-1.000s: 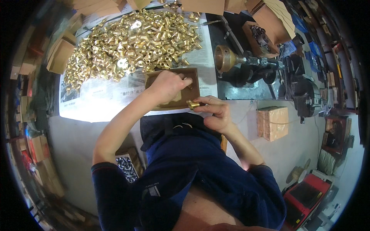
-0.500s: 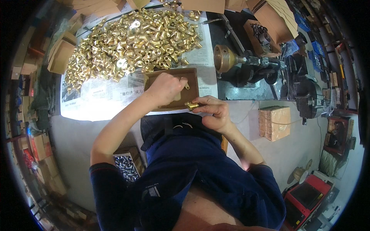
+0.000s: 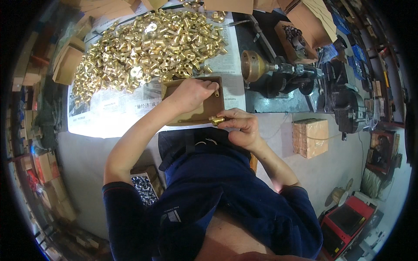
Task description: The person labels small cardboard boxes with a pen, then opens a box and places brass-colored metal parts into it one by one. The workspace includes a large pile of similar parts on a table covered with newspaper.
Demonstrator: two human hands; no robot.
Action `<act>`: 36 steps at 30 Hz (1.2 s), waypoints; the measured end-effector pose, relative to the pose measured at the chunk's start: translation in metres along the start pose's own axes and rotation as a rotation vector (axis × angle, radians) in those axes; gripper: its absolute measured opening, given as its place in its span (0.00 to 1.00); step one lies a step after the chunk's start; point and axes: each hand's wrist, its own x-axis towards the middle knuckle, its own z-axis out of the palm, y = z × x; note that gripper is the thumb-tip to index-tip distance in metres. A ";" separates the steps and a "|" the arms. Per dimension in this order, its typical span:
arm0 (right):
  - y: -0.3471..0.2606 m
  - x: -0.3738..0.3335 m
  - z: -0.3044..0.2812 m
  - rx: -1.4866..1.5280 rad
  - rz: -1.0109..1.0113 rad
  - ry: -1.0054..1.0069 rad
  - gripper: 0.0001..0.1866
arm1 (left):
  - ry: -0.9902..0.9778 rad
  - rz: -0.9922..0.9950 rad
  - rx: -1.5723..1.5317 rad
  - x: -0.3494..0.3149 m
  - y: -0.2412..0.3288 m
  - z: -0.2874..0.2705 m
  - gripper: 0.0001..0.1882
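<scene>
A heap of brass fittings (image 3: 148, 43) is spread on newspaper at left. The left hand (image 3: 191, 93) is pressed into a shallow brown cardboard box (image 3: 174, 89), a small piece pinched at its fingertips. The right hand (image 3: 241, 128) is closed on a brass fitting (image 3: 216, 120) at the box's near edge; it is judged small, rigid, dense and smooth, best pinched across its body.

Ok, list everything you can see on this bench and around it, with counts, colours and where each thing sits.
Brass fittings: a large heap, gold, on newspaper at the bench's far left.
Newspaper: one spread, white, under the heap.
Cardboard tray: one, brown, in front of the heap, under the left hand.
Bench machine: one, dark with a brass-coloured disc, right of the tray.
Wrapped block: one, tan, on the grey surface at right.
Cardboard boxes: several, brown, along the far edge.
Red case: one, lower right.
Left hand: resting in the tray, fingers on a small brass piece.
Right hand: holding one brass fitting at the tray's near corner.
</scene>
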 end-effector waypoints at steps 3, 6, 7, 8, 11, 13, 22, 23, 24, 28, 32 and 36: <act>-0.001 0.000 0.000 0.016 0.018 0.000 0.20 | -0.018 -0.002 0.032 0.000 0.000 -0.002 0.17; 0.001 -0.001 0.000 0.021 0.023 0.010 0.20 | -0.025 0.000 0.080 0.000 0.002 -0.003 0.17; 0.001 -0.002 0.000 0.025 0.031 0.010 0.20 | -0.022 0.004 0.095 0.000 0.003 -0.004 0.17; 0.000 -0.002 0.000 0.030 0.038 0.008 0.20 | -0.013 0.007 0.126 0.000 0.004 -0.003 0.16; 0.001 -0.001 0.000 0.018 0.035 0.010 0.19 | -0.005 0.016 0.188 0.000 0.006 0.000 0.16; 0.002 -0.001 0.000 0.016 0.034 0.015 0.18 | -0.023 0.025 0.188 0.002 0.006 -0.001 0.16; 0.000 -0.002 0.001 0.041 0.068 0.019 0.20 | -0.073 0.018 0.190 0.005 0.003 -0.004 0.16; 0.001 -0.002 0.001 0.039 0.057 0.028 0.19 | -0.046 0.019 0.193 0.004 0.003 -0.003 0.17; 0.001 -0.001 0.001 0.036 0.046 0.037 0.19 | -0.019 0.020 0.196 0.003 0.003 -0.001 0.17; -0.001 -0.002 0.000 0.034 0.085 0.010 0.20 | 0.062 0.010 0.235 0.002 0.011 -0.006 0.14; 0.000 -0.001 0.001 0.037 0.089 0.013 0.20 | 0.073 -0.007 0.228 0.002 0.013 -0.003 0.13; 0.004 -0.001 0.002 0.103 0.075 0.068 0.19 | -0.010 -0.053 0.183 0.001 0.012 -0.003 0.17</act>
